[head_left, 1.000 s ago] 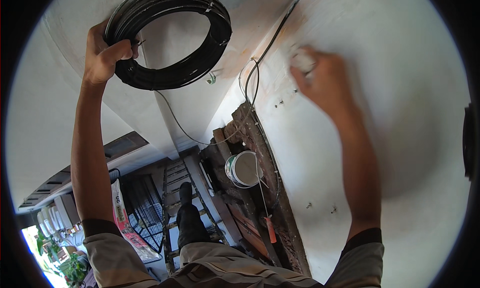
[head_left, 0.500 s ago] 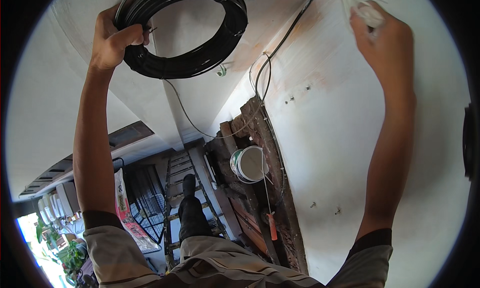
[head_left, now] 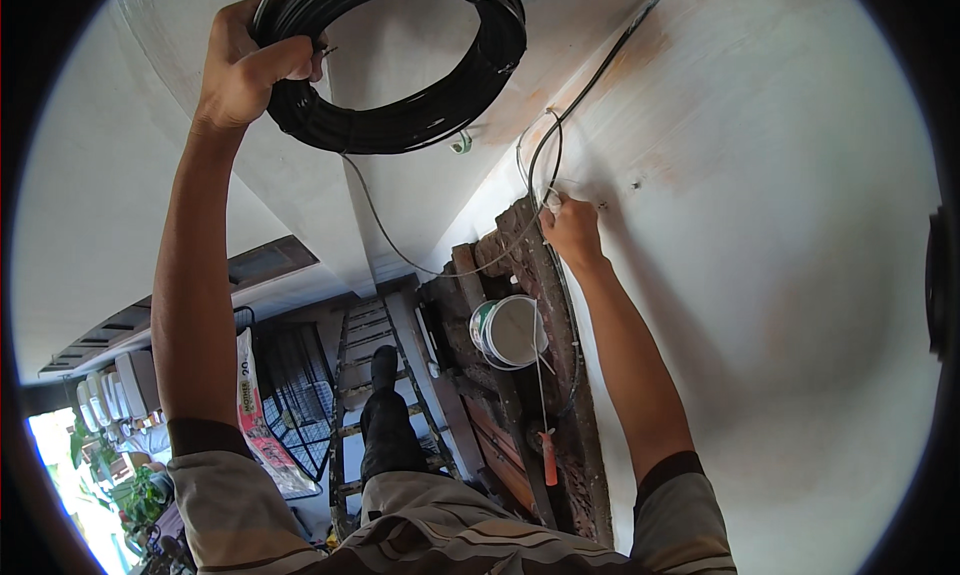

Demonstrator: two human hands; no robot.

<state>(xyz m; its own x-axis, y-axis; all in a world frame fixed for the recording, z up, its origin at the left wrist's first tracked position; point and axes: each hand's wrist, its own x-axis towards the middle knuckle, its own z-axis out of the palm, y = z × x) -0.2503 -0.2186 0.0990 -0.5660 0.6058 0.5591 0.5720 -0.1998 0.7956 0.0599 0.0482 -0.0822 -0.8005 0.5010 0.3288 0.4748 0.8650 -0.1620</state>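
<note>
**Right hand set at the foot of the cable loop, coil held up on the left**

The black coil is gripped at its left side by the left hand, with the thumb laid over the ring and the fingers curled behind it. The arm is raised almost straight, and the coil is carried high in the view, its ring lying wider than it is tall.

The right hand is placed lower and to the right of the coil, well apart from it. Its fingers are drawn in narrow around a pale wad, of which only a little is shown; whether a strand of cable is pinched as well cannot be told.

The key relation is found here: the loop is set just above the right fingertips, with its long axis close to upright, and the right hand is by far the nearer one. From the loop, the black cable is led up and away to the right — a long slant across the corner by the white wall.

Between the two hands a thin wire is slung in a slack curve — its low point is seen above the bucket.
</note>
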